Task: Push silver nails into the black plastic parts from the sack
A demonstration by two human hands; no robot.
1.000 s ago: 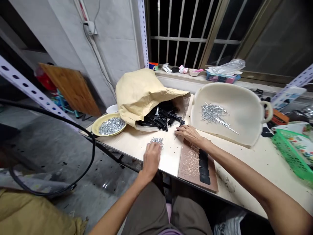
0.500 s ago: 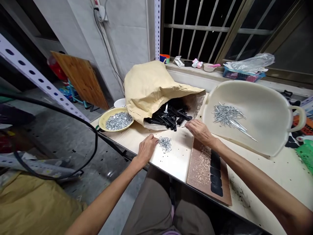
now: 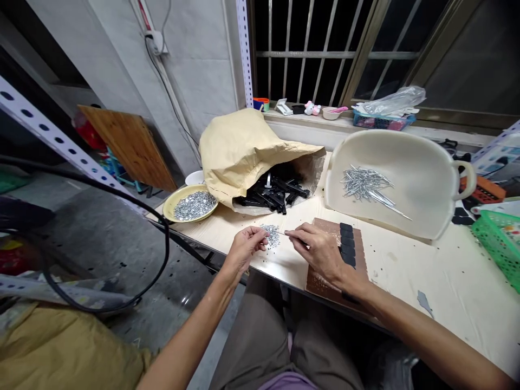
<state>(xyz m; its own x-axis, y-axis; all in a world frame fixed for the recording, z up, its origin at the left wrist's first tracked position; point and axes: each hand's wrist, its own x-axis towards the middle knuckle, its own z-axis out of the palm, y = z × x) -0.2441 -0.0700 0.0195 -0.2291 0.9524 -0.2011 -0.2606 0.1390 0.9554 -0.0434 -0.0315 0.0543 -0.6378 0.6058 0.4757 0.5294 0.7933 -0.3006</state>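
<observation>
My left hand (image 3: 247,246) is closed in a pinch at the near-left side of a small pile of tiny silvery metal pieces (image 3: 273,237). What its fingertips hold is too small to make out. Opposite it, my right hand (image 3: 319,252) grips a thin metal pin (image 3: 280,233), which points left toward the left fingertips; whether the two touch I cannot tell. Under the right hand lies a brown board (image 3: 357,238) with a row of black pads (image 3: 346,233) and pale grains, partly covered by the hand and wrist.
Behind the pile, a paper sack (image 3: 244,146) opens on black plastic parts (image 3: 276,192). A yellow bowl (image 3: 166,208) of small metal pieces stands left. At right are a cream basin (image 3: 430,162) holding loose metal pins (image 3: 365,181) and a green basket (image 3: 493,244).
My right hand has drawn back from the sack's mouth toward my left hand, with the pin between its fingers. The left fingers have lifted and turned into a pinch. The view has shifted slightly.
</observation>
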